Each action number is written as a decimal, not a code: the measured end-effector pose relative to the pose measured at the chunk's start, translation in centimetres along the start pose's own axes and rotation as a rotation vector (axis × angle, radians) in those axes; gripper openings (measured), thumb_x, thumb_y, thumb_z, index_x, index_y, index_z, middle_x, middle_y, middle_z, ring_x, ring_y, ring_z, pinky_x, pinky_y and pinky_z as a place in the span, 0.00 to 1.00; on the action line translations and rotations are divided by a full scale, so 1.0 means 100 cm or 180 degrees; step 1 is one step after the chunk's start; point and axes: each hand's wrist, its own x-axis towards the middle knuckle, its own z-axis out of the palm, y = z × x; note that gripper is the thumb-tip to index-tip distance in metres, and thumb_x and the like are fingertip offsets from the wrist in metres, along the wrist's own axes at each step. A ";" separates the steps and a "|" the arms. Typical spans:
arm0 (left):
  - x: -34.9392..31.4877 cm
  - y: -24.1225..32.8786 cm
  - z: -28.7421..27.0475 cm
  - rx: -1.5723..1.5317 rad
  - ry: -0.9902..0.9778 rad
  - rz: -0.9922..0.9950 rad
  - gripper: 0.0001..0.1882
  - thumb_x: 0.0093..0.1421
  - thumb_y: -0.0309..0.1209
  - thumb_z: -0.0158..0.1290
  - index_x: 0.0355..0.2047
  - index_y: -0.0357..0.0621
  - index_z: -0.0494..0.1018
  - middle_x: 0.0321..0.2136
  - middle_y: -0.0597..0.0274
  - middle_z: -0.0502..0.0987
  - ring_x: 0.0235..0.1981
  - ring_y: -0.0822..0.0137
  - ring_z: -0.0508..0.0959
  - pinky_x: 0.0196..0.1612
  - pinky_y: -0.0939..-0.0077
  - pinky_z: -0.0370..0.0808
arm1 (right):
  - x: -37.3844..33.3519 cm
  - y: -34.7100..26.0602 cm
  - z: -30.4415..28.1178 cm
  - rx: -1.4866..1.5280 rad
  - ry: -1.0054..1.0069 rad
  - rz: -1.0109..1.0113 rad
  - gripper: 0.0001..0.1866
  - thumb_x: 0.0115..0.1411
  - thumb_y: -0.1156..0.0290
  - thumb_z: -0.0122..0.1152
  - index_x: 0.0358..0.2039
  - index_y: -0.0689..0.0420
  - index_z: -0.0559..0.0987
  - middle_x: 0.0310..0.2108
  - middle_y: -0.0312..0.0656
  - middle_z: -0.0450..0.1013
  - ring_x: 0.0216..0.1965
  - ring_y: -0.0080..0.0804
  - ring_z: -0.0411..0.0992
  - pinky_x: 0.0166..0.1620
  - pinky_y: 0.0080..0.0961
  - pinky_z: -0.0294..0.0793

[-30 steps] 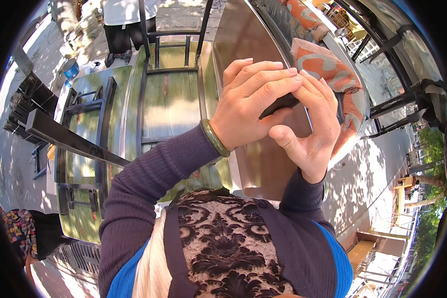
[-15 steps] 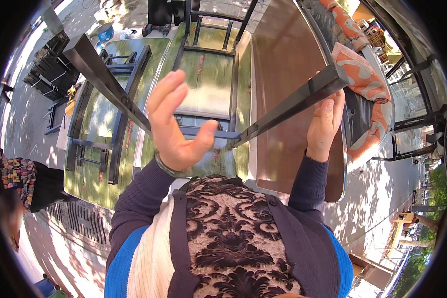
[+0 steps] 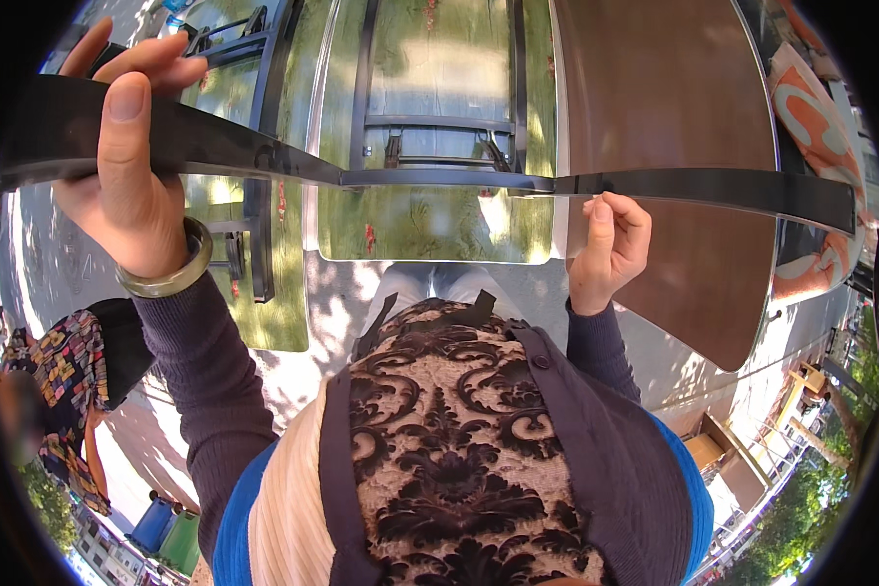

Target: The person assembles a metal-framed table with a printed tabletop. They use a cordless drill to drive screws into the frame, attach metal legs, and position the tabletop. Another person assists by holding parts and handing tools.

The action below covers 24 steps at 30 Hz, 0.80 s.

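Note:
A black metal leg frame [image 3: 439, 179] rises from the near end of an upturned folding table with a green-streaked underside [image 3: 439, 223]. Its two long legs spread to either side in the fisheye view. My left hand [image 3: 132, 186] is wrapped round the left leg [image 3: 220, 142], thumb on the near side and fingers passing behind. At the right leg [image 3: 713, 188], close to the crossbar's corner, my right hand [image 3: 607, 252] is closed in a pinch, its fingertips against or just below the leg's near edge. What it pinches, if anything, is hidden.
On the left lies another green-streaked tabletop [image 3: 278, 322] with folded black legs. A brown tabletop [image 3: 669, 98] lies on the right, beside an orange-and-grey patterned cushion [image 3: 811, 107]. A person in patterned clothing [image 3: 68, 361] is at the far left.
My left hand, open and apart before, has moved left and closed round the left leg. My right hand has come down from the right leg's upper end and its fingers have curled. My view has shifted.

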 end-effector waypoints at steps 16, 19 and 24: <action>0.008 -0.023 -0.004 -0.1358 -0.0206 0.0073 0.15 0.57 0.37 0.50 0.39 0.44 0.60 0.23 0.65 0.63 0.18 0.73 0.62 0.25 0.74 0.64 | -0.058 0.098 0.026 0.0197 0.0171 0.3046 0.05 0.62 0.72 0.54 0.35 0.60 0.73 0.19 0.27 0.63 0.21 0.13 0.58 0.26 0.13 0.58; 0.014 -0.027 0.011 -0.1449 -0.0294 0.0304 0.14 0.61 0.38 0.46 0.40 0.45 0.57 0.22 0.67 0.61 0.15 0.73 0.62 0.17 0.77 0.65 | -0.055 0.110 0.042 0.0197 -0.0240 0.3309 0.05 0.62 0.72 0.54 0.34 0.60 0.74 0.19 0.26 0.63 0.22 0.11 0.57 0.26 0.13 0.57; 0.011 -0.027 0.016 -0.1519 -0.0147 0.0246 0.16 0.60 0.38 0.49 0.42 0.45 0.58 0.23 0.67 0.63 0.18 0.72 0.65 0.22 0.76 0.67 | -0.032 0.125 0.067 0.0182 -0.0996 0.3524 0.06 0.63 0.72 0.53 0.32 0.61 0.73 0.20 0.26 0.64 0.23 0.11 0.58 0.27 0.13 0.58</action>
